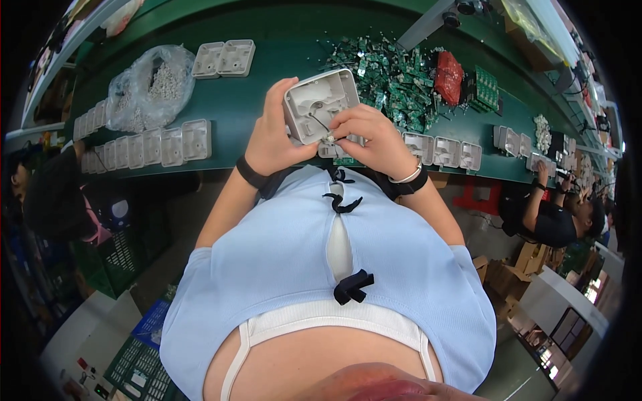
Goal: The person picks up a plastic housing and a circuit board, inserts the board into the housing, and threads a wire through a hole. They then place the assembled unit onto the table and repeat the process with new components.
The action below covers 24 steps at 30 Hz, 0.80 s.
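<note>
My left hand (273, 134) grips a white plastic housing (326, 90) by its left side, tilting its open inside toward me. A thin dark cable (319, 122) runs out from a round opening inside the housing. At the cable's end is a small white connector (330, 138), pinched between the fingertips of my right hand (378, 137). Just below the housing lies part of another white housing (329, 152), with a bit of green circuit board (344, 161) by it; my hands hide most of both.
Loose green circuit boards (394, 77) are heaped behind my right hand, beside a red bag (449, 78) and stacked boards (484, 89). More housings (195, 139) line the green table's (231, 107) front. A clear bag of small white parts (160, 83) sits left. Another person (555, 217) works at right.
</note>
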{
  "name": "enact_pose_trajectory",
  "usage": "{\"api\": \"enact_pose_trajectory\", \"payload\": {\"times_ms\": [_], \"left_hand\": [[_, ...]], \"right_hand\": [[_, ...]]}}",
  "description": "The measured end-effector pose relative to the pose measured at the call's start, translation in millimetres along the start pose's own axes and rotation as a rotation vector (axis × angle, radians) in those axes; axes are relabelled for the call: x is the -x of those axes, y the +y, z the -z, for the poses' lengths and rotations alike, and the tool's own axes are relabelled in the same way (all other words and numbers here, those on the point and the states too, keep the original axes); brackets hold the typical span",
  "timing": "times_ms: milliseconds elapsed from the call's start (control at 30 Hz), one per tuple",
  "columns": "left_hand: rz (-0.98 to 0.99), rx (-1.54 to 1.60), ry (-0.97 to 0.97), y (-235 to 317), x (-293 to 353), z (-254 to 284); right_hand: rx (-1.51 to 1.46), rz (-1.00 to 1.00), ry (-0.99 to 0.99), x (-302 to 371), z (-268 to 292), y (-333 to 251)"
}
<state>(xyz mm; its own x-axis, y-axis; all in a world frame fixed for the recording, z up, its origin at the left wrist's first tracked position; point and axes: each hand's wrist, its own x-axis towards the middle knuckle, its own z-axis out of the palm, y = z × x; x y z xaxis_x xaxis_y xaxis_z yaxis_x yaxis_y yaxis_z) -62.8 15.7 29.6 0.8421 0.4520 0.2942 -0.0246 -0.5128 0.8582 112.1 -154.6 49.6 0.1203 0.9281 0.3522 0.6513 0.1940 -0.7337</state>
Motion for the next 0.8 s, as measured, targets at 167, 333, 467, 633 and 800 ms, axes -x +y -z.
{"api": "enact_pose_trajectory", "payload": {"times_ms": [167, 333, 467, 633, 800], "left_hand": [[0.129, 0.111, -0.033, -1.9, 4.6, -0.9], [0.112, 0.085, -0.029, -14.7, 6.1, -4.6], [0.129, 0.175, -0.046, -18.3, 3.8, -11.0], [0.209, 0.350, -0.090, -17.1, -8.4, -24.0], [0.260, 0.388, -0.164, -9.0, -21.8, -47.4]], "right_hand": [[0.084, 0.014, -0.019, 7.3, -4.9, 1.2], [0.157, 0.048, -0.001, 4.1, -9.6, -2.4], [0.061, -0.078, 0.050, 10.2, -24.4, 20.0], [-0.208, -0.338, 0.154, 11.9, -18.6, 15.1], [0.343, -0.017, 0.048, 35.5, -2.9, 26.6]]}}
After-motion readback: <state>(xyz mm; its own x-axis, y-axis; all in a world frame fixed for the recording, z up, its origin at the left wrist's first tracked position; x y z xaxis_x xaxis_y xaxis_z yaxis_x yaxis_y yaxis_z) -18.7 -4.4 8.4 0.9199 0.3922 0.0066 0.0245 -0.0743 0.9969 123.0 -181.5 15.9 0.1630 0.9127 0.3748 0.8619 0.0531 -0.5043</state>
